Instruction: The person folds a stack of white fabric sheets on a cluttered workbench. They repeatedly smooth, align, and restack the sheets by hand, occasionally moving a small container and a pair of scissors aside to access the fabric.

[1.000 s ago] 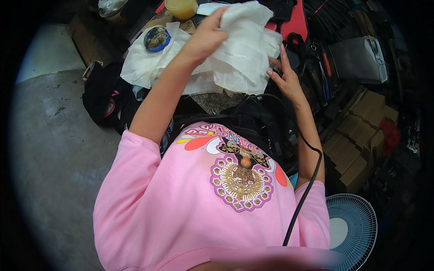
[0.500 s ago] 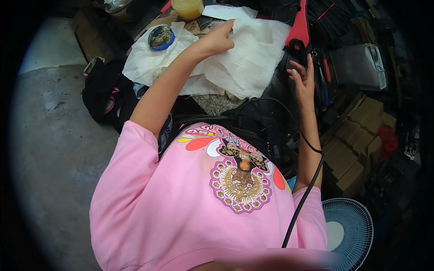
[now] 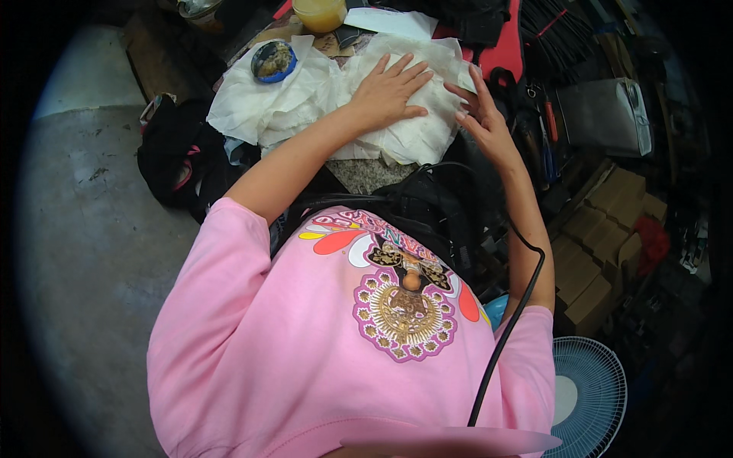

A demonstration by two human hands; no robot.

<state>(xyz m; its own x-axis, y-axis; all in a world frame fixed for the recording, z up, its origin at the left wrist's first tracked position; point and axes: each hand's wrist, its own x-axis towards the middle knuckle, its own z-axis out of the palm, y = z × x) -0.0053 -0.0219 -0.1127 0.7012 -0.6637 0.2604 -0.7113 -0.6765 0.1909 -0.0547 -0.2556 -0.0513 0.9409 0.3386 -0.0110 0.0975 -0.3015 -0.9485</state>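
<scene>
My left hand (image 3: 388, 93) lies flat with its fingers spread on a thin white cloth (image 3: 427, 130). At the cloth's right edge is my right hand (image 3: 482, 114), its fingers apart and stretched forward, touching or just above the cloth. Left of my left hand the white sheet (image 3: 252, 107) is more crumpled; whether it is one piece with the cloth I cannot tell. On that sheet sits a small round container with a blue rim (image 3: 273, 62), holding some pale brownish stuff.
A tub of yellow stuff (image 3: 319, 14) stands at the back beside a white paper (image 3: 391, 23). Tools with red and blue handles (image 3: 550, 122), a grey case (image 3: 607, 114) and cardboard boxes (image 3: 584, 252) are on the right. A fan (image 3: 588, 397) is at lower right; a black cable (image 3: 508, 347) hangs near my right arm.
The white cloth, raised and spread toward the right before, now lies lower and flatter. My left hand has gone from closed fingers to a flat palm on it; my right hand has moved left.
</scene>
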